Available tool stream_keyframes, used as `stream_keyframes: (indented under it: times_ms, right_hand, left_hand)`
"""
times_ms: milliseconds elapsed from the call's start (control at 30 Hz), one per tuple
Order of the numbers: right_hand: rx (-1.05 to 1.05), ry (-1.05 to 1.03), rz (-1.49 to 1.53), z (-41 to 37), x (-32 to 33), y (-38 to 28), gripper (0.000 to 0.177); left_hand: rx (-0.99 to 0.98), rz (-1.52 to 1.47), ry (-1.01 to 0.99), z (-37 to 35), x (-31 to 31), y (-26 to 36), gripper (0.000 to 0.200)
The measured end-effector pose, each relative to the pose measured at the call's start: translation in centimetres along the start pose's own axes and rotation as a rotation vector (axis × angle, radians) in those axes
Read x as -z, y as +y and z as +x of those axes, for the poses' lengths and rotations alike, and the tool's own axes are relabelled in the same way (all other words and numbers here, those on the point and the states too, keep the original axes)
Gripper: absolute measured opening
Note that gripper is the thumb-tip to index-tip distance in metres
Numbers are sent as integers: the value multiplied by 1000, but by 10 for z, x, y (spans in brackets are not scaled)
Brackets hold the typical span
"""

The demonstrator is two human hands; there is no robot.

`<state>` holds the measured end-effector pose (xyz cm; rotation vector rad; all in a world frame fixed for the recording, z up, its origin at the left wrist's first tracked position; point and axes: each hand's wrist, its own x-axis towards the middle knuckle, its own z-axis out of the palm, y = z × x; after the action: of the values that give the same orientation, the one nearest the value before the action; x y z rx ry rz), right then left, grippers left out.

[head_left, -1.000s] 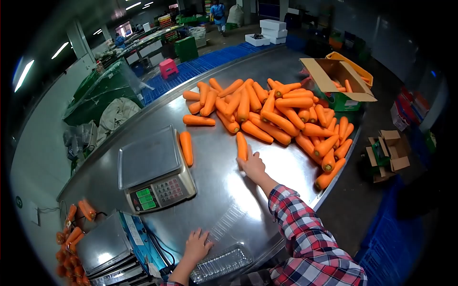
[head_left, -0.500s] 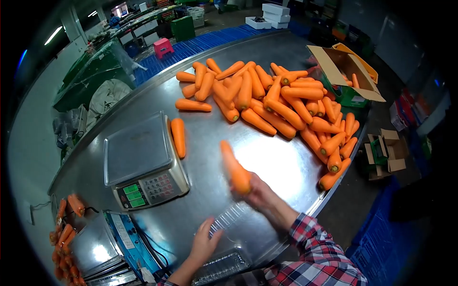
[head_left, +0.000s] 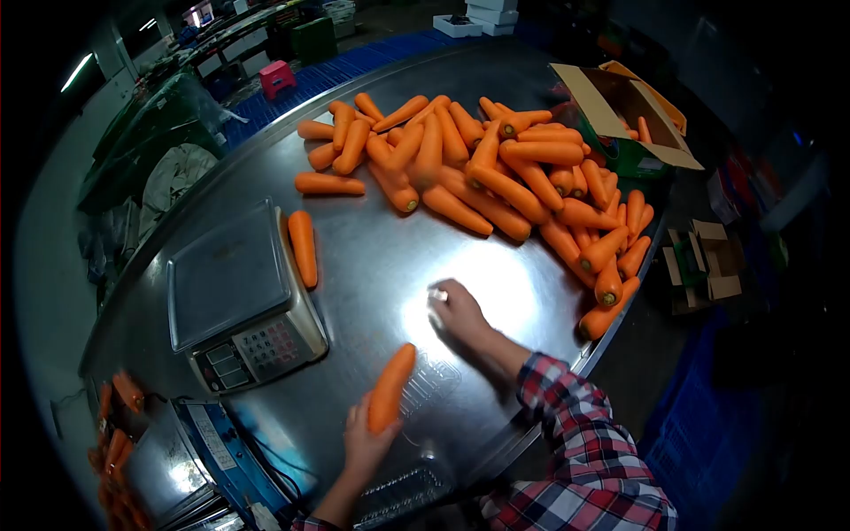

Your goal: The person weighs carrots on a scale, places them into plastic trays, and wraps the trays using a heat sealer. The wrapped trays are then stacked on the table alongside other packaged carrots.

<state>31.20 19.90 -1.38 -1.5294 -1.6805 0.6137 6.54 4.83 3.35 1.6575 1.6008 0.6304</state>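
Observation:
My left hand [head_left: 365, 442] is wrapped round the thick end of a carrot [head_left: 391, 388], whose tip points up and slightly right. A clear plastic tray [head_left: 429, 380] lies on the metal table beside that carrot, hard to see against the steel. My right hand [head_left: 460, 311] hovers over the bright patch of the table with its fingers curled round something small and whitish that I cannot make out. Beyond it lies a large pile of carrots [head_left: 509, 190]. A single carrot [head_left: 303, 249] rests against the right side of the weighing scale [head_left: 232, 279].
Another clear tray [head_left: 403, 496] lies at the near edge. A blue machine [head_left: 217, 442] with cables stands at the lower left, near more carrots [head_left: 115, 451]. An open cardboard box [head_left: 580, 97] sits at the table's far right. The metal table [head_left: 354, 292] has a curved rim.
The carrot has passed from my right hand to my left. My right hand has moved up towards the pile. The scale's display has gone from lit green to dark. The view has shifted slightly.

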Motion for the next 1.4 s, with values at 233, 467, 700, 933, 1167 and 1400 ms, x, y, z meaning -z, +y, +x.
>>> stream_keyframes:
  times_ms: [233, 467, 700, 933, 1167, 1400]
  right_hand:
    - [154, 184, -870, 145, 9, 49, 48]
    - [119, 57, -827, 163, 1, -6, 52]
    - [139, -194, -775, 156, -8, -9, 48]
    - [63, -102, -36, 70, 67, -62, 48]
    - [-453, -280, 815, -85, 50, -40, 47]
    - [-121, -399, 394, -155, 16, -44, 61]
  left_hand:
    - [-110, 288, -57, -11, -6, -6, 67]
    - [-11, 507, -43, -37, 8, -11, 69]
    - [210, 472, -1, -40, 24, -8, 64]
    - [110, 355, 4, -45, 36, -42, 66]
    - [42, 197, 73, -51, 45, -43, 63]
    - [40, 149, 54, -55, 45, -51, 62]
